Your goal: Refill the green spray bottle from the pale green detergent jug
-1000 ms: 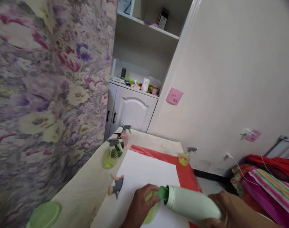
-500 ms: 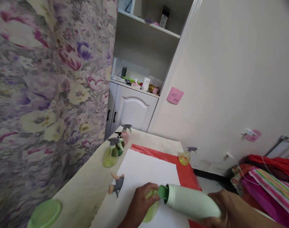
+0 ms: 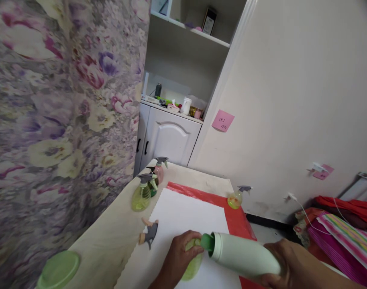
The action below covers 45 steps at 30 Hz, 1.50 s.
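Observation:
My left hand [image 3: 183, 253] is closed around the neck of a yellow-green spray bottle [image 3: 193, 267] that has no spray head on it. My right hand [image 3: 287, 263] grips a pale green bottle [image 3: 245, 253], tilted nearly sideways. Its mouth is at the neck of the small bottle, and green liquid [image 3: 206, 241] shows at the opening. A grey spray head [image 3: 149, 233] lies on the white sheet's [image 3: 188, 212] left edge. The sheet lies over red plastic [image 3: 236, 218]. At the lower left is a light green lid or shallow container [image 3: 59, 268].
Several spray bottles stand on the table: a yellow-green one [image 3: 140, 196], a dark green one [image 3: 153, 186] and a pink one [image 3: 159, 172] on the left, and a yellow one [image 3: 235, 198] at the right edge. Beyond are a white cabinet [image 3: 171, 136] and, at right, striped bedding [image 3: 346, 237].
Both hands and the two bottles have stayed nearly in place, with pouring posture unchanged. The whole view has shifted very slightly.

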### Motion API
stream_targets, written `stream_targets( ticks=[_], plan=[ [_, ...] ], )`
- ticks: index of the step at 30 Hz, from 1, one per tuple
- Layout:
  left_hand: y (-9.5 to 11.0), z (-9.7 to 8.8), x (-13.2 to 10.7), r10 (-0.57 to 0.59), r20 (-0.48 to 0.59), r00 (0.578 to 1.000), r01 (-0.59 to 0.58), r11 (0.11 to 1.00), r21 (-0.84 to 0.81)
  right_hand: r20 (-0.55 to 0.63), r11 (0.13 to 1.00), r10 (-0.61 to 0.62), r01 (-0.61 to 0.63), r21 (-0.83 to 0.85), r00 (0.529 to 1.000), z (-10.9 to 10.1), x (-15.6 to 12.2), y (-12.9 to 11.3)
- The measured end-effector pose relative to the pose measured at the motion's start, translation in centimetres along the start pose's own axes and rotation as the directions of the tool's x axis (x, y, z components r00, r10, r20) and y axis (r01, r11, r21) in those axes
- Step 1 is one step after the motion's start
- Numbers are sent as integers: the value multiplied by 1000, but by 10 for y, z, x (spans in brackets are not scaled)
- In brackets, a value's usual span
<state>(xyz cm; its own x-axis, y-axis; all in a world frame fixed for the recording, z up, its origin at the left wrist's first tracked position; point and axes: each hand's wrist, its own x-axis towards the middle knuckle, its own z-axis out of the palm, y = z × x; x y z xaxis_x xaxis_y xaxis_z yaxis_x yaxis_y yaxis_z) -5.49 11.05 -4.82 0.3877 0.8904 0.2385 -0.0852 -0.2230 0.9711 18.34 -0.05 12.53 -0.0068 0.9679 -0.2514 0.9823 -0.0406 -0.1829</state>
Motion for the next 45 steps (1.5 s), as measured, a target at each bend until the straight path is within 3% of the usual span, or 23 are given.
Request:
stream_targets(
  ticks=[19, 45],
  plan=[
    [5, 2, 1, -7, -7, 1000, 7, 1000, 1, -41, 999, -27, 25, -47, 999, 4, 2, 9],
    [6, -2, 1, -6, 12, 1000, 6, 1000, 0, -45, 996, -26, 22, -81, 999, 0, 2, 3]
  ],
)
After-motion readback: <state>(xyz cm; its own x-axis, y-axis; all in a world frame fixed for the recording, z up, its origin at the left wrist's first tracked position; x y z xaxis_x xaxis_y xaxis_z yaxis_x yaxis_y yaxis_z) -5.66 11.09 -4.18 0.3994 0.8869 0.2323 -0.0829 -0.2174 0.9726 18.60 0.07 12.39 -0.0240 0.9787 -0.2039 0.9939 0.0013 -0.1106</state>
